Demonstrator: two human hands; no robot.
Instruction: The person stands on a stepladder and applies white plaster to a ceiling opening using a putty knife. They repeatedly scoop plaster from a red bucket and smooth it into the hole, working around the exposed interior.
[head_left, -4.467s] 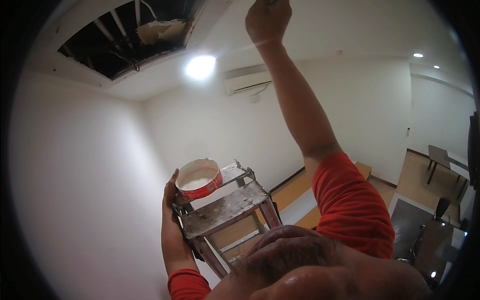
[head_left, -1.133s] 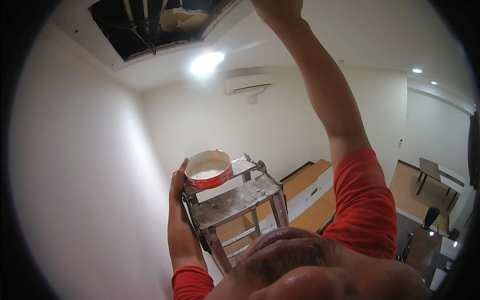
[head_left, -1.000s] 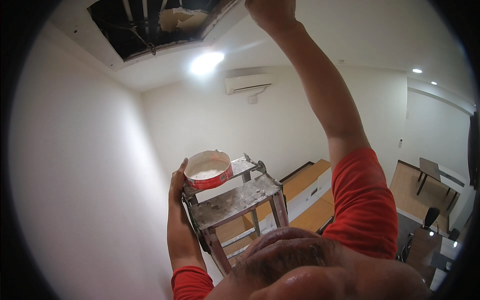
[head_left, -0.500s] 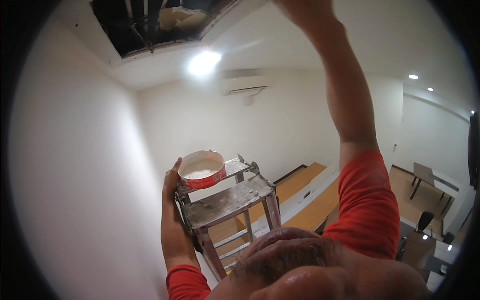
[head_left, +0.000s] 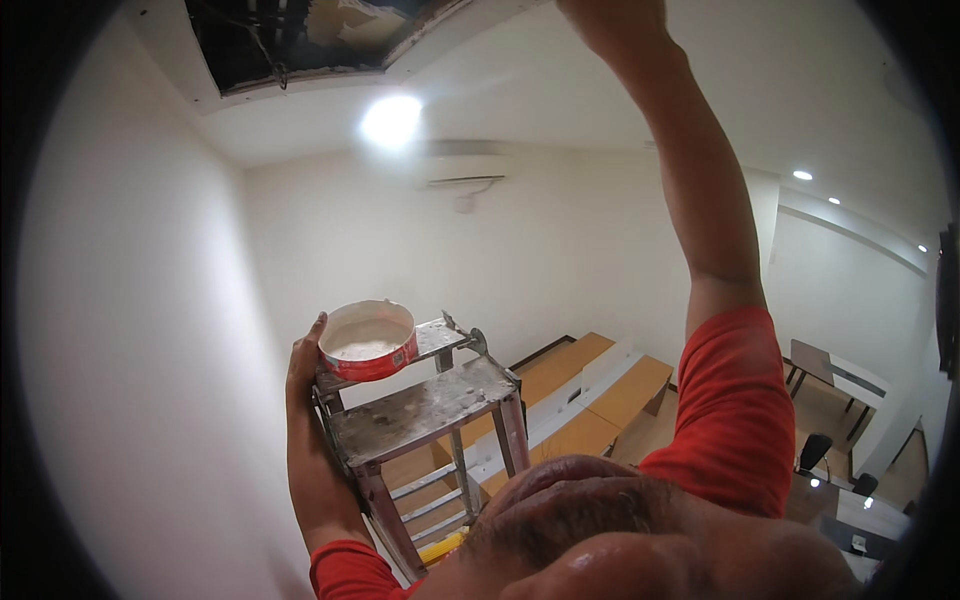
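My left hand (head_left: 306,352) is pressed against the left side of a red and white round tub (head_left: 388,364), with a fingertip up near the rim; the other fingers are hidden behind it. Pale, creamy paste (head_left: 368,338) lies inside. The tub rests on the top of a worn metal stepladder (head_left: 425,405) spattered with white. My right arm stretches up toward the white ceiling, and my right hand (head_left: 615,22) is cut off by the upper edge, so its fingers and anything in them are out of sight.
A dark rectangular opening (head_left: 290,45) with wires and a torn board gapes in the ceiling beside a bright lamp (head_left: 392,122). A white wall (head_left: 140,330) runs close on the left. Wood-topped desks (head_left: 570,385) stand below, and an air conditioner (head_left: 465,168) hangs on the far wall.
The view has shifted, so the ladder, tub and ceiling opening sit farther left in the picture. My left hand stays at the tub, and my right arm remains raised.
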